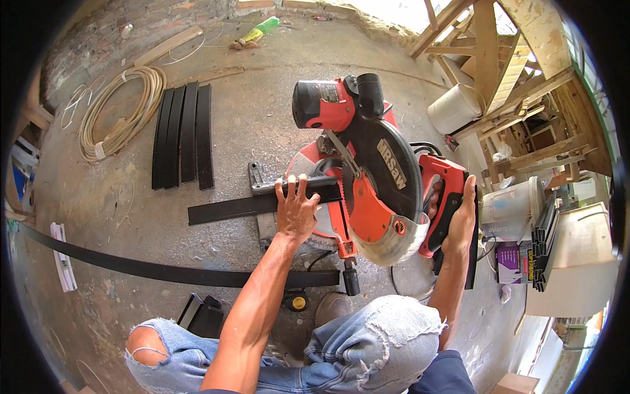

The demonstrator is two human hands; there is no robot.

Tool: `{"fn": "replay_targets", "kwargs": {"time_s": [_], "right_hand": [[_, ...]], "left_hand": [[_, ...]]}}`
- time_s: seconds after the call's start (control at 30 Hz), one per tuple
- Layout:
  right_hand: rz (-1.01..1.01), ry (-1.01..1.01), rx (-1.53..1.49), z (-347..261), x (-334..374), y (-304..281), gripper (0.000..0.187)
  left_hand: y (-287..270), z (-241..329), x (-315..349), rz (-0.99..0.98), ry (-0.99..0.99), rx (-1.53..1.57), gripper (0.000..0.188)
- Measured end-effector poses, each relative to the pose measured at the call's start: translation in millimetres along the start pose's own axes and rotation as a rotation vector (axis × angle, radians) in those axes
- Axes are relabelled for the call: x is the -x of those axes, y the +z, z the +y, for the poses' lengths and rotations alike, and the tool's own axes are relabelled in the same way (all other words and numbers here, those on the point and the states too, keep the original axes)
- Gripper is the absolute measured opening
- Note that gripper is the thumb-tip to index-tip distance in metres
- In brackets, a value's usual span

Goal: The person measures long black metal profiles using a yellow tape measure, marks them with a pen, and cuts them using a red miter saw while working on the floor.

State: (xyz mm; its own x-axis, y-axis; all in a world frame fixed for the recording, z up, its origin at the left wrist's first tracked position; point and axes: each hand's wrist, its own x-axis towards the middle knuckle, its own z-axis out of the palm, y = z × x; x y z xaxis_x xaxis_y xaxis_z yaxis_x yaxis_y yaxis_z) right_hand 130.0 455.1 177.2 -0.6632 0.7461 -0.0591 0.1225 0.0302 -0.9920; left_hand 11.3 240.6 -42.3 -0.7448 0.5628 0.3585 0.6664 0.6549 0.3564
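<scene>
With our left hand (pixel 298 213) we hold a short black strip (pixel 226 210) against the fence (pixel 266 186) of the red miter saw (pixel 336 107), fingers bent over both. Our right hand (pixel 462 220) wraps its fingers around the saw's red-and-black handle (pixel 446 203). The strip lies across the saw's base (pixel 266 226), left of the blade guard (pixel 395 141). On the floor (pixel 236 118), four black lengths (pixel 189 131) lie side by side near a tan coil (pixel 88 131).

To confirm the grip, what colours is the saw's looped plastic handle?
Red and black; the handle shows in head view.
</scene>
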Motion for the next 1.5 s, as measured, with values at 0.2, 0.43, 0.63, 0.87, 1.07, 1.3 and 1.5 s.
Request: {"fn": "replay_targets", "kwargs": {"time_s": [0.2, 0.43, 0.63, 0.87, 1.07, 1.3, 1.5], "right_hand": [[0.01, -0.012, -0.022, 4.6, 3.7, -1.9, 0.065], [-0.002, -0.041, -0.044, 10.0, 4.0, -4.3, 0.066], [-0.06, -0.008, -0.088, 10.8, 0.6, -7.0, 0.065], [-0.046, -0.012, -0.086, 9.4, -1.6, -7.2, 0.064], [-0.045, -0.005, -0.056, 4.5, -3.1, -4.4, 0.064], [-0.048, -0.014, -0.048, 4.0, -3.3, -6.8, 0.064], [-0.016, -0.003, -0.039, 2.7, -1.7, -1.5, 0.064]], "left_hand": [[-1.2, 1.8, -1.1, -0.011, 0.002, -0.006, 0.021], [-3.4, 2.9, -2.2, -0.046, -0.018, -0.009, 0.022], [-4.3, -4.1, 0.2, -0.117, 0.018, -0.042, 0.024], [-3.8, -6.9, 0.5, -0.131, 0.062, -0.112, 0.041], [-0.4, -11.3, 3.1, -0.077, 0.083, -0.103, 0.04], [-1.7, -9.0, 1.6, -0.049, 0.078, -0.09, 0.042], [-2.6, -8.1, 1.2, -0.043, 0.067, -0.078, 0.041]]}}
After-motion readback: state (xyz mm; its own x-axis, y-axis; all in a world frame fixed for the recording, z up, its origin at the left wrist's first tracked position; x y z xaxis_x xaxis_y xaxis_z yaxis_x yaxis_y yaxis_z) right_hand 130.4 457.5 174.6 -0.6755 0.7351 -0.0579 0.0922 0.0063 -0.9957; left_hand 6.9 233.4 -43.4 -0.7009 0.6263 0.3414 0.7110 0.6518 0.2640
